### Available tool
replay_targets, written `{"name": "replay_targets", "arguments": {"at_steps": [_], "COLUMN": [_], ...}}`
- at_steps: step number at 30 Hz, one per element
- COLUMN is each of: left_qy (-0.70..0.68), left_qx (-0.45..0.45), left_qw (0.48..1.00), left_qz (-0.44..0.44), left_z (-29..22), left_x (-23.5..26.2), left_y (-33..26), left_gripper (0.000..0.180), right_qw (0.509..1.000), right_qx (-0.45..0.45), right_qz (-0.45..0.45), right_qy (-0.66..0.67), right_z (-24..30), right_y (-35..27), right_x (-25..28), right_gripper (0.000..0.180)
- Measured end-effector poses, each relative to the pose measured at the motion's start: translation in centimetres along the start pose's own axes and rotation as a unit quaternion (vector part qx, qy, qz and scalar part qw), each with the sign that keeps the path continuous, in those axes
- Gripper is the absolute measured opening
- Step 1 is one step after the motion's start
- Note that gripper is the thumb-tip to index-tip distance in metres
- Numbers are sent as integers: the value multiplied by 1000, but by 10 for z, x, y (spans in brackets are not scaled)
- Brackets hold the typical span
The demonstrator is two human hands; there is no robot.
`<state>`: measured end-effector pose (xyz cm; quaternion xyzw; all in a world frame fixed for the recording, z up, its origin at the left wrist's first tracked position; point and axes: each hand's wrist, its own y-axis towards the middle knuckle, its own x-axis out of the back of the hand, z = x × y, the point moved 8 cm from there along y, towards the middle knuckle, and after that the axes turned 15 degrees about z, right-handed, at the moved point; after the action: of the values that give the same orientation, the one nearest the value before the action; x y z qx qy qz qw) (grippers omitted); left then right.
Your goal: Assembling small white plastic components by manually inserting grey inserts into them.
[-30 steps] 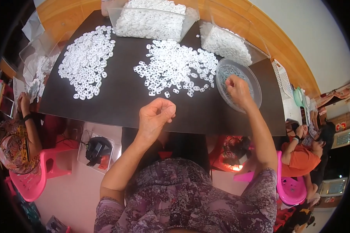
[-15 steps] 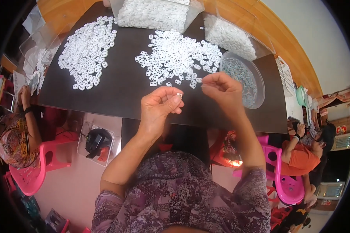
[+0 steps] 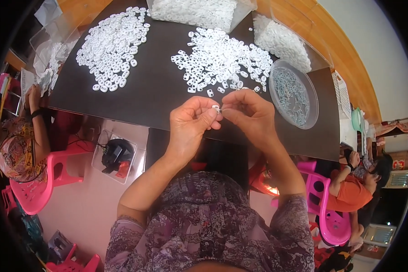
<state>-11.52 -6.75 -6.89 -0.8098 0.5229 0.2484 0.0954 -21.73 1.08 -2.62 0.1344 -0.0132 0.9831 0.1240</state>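
My left hand [image 3: 190, 124] and my right hand [image 3: 249, 113] meet over the near edge of a dark table [image 3: 154, 95]. Between their fingertips sits a small white plastic piece [image 3: 216, 108], pinched by my left thumb and forefinger, with my right fingers touching it from the other side. Whether my right hand also holds a small metal part is hidden. Just beyond the hands lies a loose heap of white plastic pieces [image 3: 222, 59]. A round clear dish of small metal parts [image 3: 293, 93] stands to the right of my right hand.
A second spread of white pieces [image 3: 113, 47] lies at the table's left. Clear bins of white parts [image 3: 195, 11] stand along the far edge. One person sits at the left [image 3: 18, 145], another in orange at the right [image 3: 353, 190]. Pink plastic stools [image 3: 331, 217] stand around.
My right hand left the dish of metal parts and came to my left hand. Both hands now meet on the small white piece near the table's edge.
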Motion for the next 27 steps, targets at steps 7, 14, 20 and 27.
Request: {"name": "replay_targets", "arguments": {"at_steps": [7,14,20,27], "left_qy": [7,67,128,191], "left_qx": [-20,-35,-57,-66], "left_qw": [1000,997,989,978], "left_qz": [4,-26,-51,-56], "left_z": [-1,-4,-6,-2], "left_x": [2,2,6,10], "left_y": [-2,-6,-10,-11], "left_gripper": [11,7,4,8], "right_qw": [1000,1000,1000,997], "right_qx": [-3,-5,-5,-14], "right_qz": [-1,-3,-9,-41], "right_qy": [-5,4,19,69], "right_z": [1,-3,-5,-12], "right_y": [1,2,5,11], "right_x": [-3,-7,-13,-19], "right_gripper": [23,22,21,16]}}
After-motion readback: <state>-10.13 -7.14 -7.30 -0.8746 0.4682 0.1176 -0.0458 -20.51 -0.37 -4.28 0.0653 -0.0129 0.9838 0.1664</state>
